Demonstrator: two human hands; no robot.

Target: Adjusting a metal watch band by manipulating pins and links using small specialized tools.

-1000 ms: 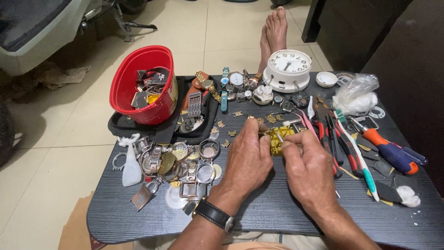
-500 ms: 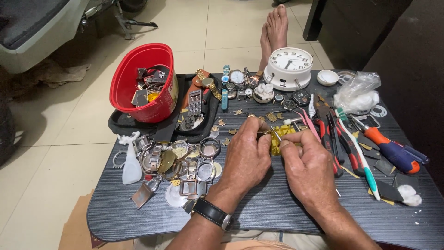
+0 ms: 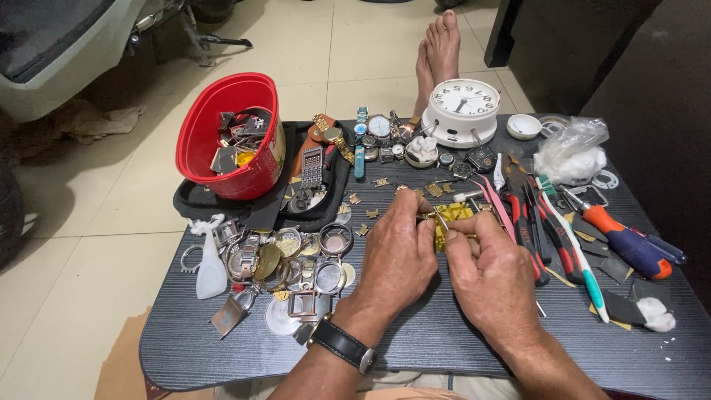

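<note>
- Gold watch-band links [image 3: 453, 216] lie mid-counter, just beyond both hands; that is the work in hand, I judge.
- Left hand [image 3: 396, 255] rests closed beside the links, fingers [image 3: 406, 206] curled onto them.
- Right hand [image 3: 495, 278] pinches a thin metal tool [image 3: 442, 220], tip at the links.
- Next move likely calls for a steady, fine push at one joint.
- Red tub [image 3: 233, 133] of parts stands far left; a clear plastic bag [image 3: 574, 152] of white wadding lies far right.
- White alarm clock [image 3: 466, 110] sits at the counter's [image 3: 444, 341] far edge, its dial printing too small to tell.
</note>
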